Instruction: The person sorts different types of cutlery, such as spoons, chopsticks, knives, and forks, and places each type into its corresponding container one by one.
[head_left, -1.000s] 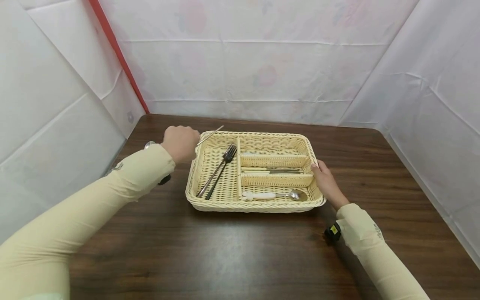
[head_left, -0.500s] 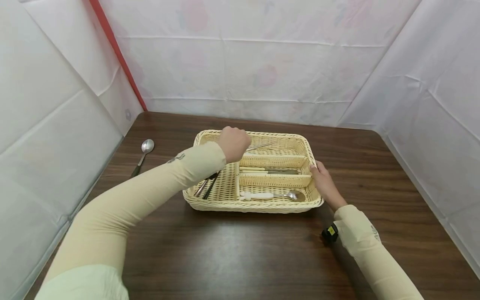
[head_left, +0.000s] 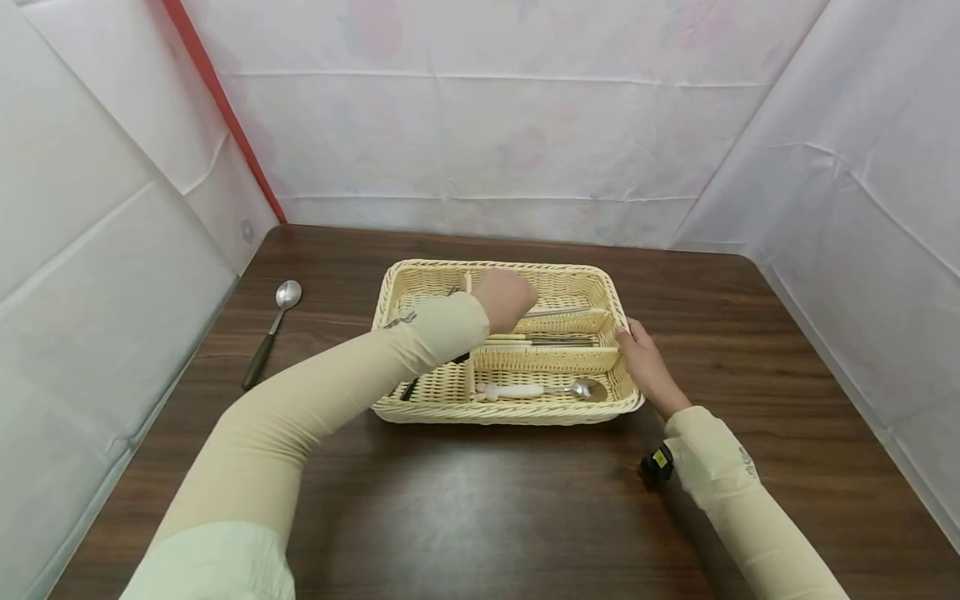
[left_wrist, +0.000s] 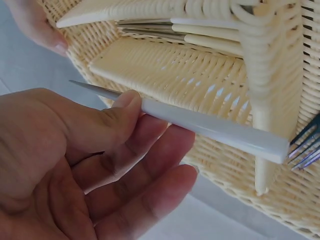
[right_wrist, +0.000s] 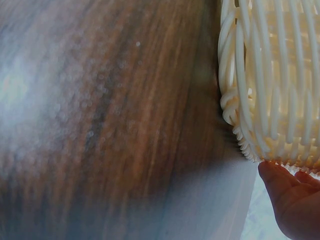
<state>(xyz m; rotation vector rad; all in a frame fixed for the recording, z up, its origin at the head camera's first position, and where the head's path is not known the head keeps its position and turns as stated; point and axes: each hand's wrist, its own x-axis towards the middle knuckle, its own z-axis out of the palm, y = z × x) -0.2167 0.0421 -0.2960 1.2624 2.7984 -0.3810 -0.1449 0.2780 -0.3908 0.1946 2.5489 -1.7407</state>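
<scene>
In the left wrist view my left hand (left_wrist: 100, 150) pinches a white-handled metal chopstick (left_wrist: 215, 131) between thumb and fingers. In the head view that hand is over the cream woven cutlery basket (head_left: 555, 413), by the back right compartment, and hides most of its grip. My right hand (head_left: 648, 367) holds the basket's right rim, thumb on the edge. Similar chopsticks (head_left: 562, 342) with pale handles lie in the middle compartment. A spoon with a white handle (head_left: 517, 391) lies in the front one. Dark forks (left_wrist: 307, 147) in the long left compartment are mostly covered by my left arm.
A spoon with a dark handle (head_left: 259, 360) lies on the brown table (head_left: 465, 508) left of the basket. White sheeting (head_left: 525, 158) stands behind the table and along both sides.
My left hand has moved right with the chopstick, from beyond the basket's left rim to over the back right compartment. The loose spoon has come into full view. My right hand keeps its hold.
</scene>
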